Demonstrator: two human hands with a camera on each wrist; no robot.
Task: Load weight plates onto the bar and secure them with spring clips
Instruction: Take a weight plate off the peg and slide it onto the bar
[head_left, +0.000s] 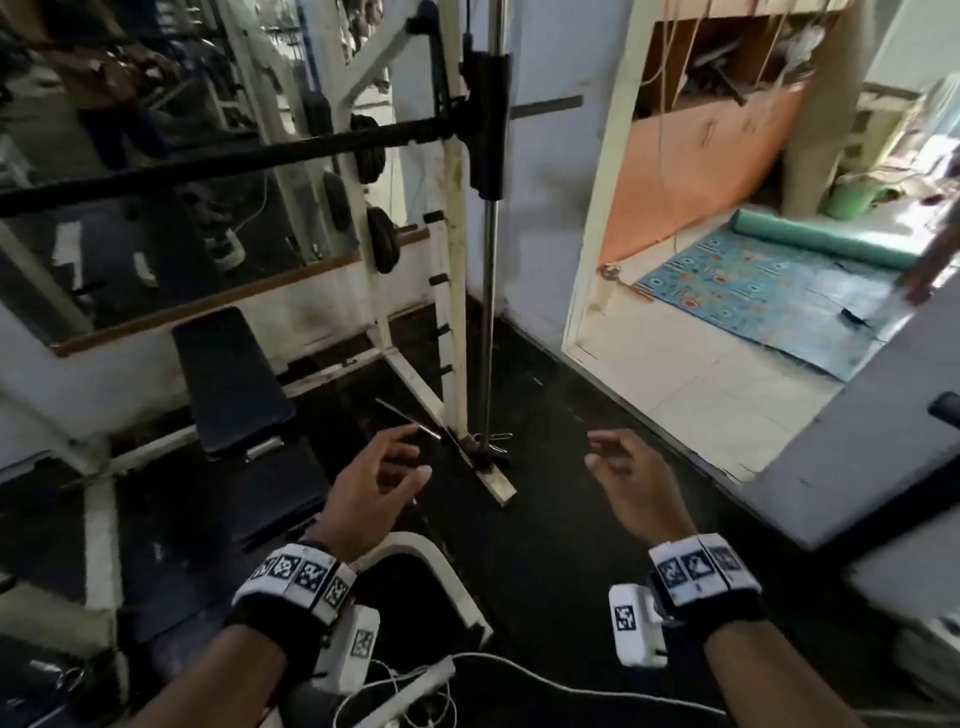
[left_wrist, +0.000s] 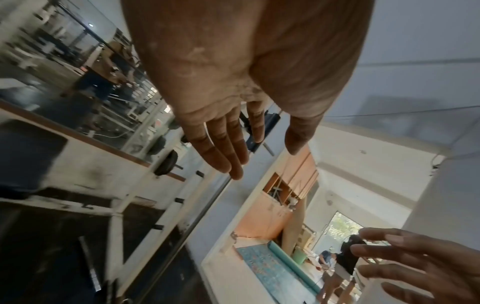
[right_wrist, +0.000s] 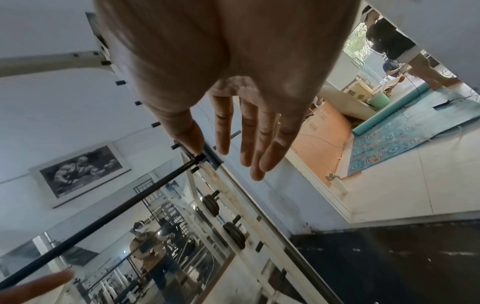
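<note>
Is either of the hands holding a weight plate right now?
No: the left hand and right hand hang empty with loose fingers, while the round black weight plates sit on the rack pegs.

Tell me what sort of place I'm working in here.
Most likely a small gym: a black bar rests across a worn white steel rack, round black weight plates hang on its pegs, and a black padded bench stands before a wall mirror.

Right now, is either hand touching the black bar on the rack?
Apart. The head view shows the left hand and right hand held low over the floor, empty, well below the black bar. Both wrist views show spread fingers holding nothing.
</note>
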